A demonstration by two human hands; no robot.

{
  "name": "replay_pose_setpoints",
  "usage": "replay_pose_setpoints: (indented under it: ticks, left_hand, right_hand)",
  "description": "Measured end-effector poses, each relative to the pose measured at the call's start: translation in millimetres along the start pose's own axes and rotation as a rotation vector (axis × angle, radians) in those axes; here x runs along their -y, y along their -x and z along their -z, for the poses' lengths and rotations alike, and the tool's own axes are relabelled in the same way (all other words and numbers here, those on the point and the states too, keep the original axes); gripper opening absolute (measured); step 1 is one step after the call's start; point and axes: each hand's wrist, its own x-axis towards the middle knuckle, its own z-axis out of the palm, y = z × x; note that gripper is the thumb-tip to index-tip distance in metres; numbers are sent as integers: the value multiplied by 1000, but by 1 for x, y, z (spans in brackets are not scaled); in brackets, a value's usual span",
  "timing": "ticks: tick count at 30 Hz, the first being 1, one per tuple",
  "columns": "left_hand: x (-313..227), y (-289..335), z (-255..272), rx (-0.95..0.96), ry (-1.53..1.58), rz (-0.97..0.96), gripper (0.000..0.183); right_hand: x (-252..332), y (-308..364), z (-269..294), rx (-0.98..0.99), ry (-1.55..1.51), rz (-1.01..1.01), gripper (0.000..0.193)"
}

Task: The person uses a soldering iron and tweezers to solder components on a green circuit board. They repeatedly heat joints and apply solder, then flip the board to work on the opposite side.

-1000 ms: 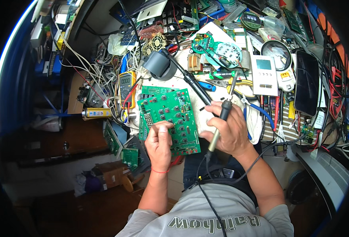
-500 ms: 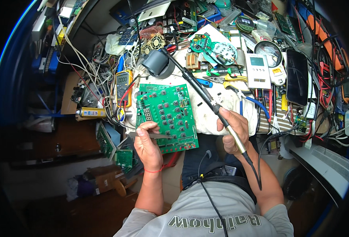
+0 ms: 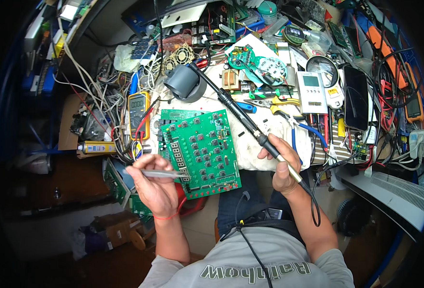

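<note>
My left hand [image 3: 155, 193] pinches a pair of metal tweezers [image 3: 157, 174]. Their tips point right, over the lower end of the white digit display [image 3: 176, 156] on a green circuit board [image 3: 207, 132]; whether they touch it I cannot tell. Rows of small black push buttons cover this board, and a second green board [image 3: 177, 115] shows under its far left edge. My right hand [image 3: 286, 165] is wrapped round the gold handle of a long corded pen-shaped tool, like a soldering iron [image 3: 241, 115]. It slants away up-left toward a grey round holder [image 3: 185, 84].
A yellow multimeter [image 3: 137, 113] and tangled wires are at the left. Yellow-handled pliers [image 3: 286, 102], blue-handled cutters [image 3: 312, 134], a white device [image 3: 312, 91] and a dark phone [image 3: 355, 98] lie on the right. Round green boards [image 3: 269, 69] rest at the back.
My left hand and the tweezers have moved left and slightly nearer, uncovering more of the digit display. My right hand still grips the tool. The whole view has shifted slightly.
</note>
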Motion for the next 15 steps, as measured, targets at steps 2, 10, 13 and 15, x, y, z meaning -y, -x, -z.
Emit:
replay_pose_setpoints:
  ticks: [2,10,13,15]
  left_hand:
    - [3,-19,-13,30,64,32,61]
    - [3,-35,-32,152,445,359,35]
    - [11,-21,-19,108,403,390,24]
    - [15,-13,-11,116,395,370,26]
  right_hand:
    - [-1,1,0,16,23,13,64]
    - [1,-5,-2,67,78,72,51]
    - [3,0,-3,53,108,38,45]
    - [5,5,-8,-17,66,-28,35]
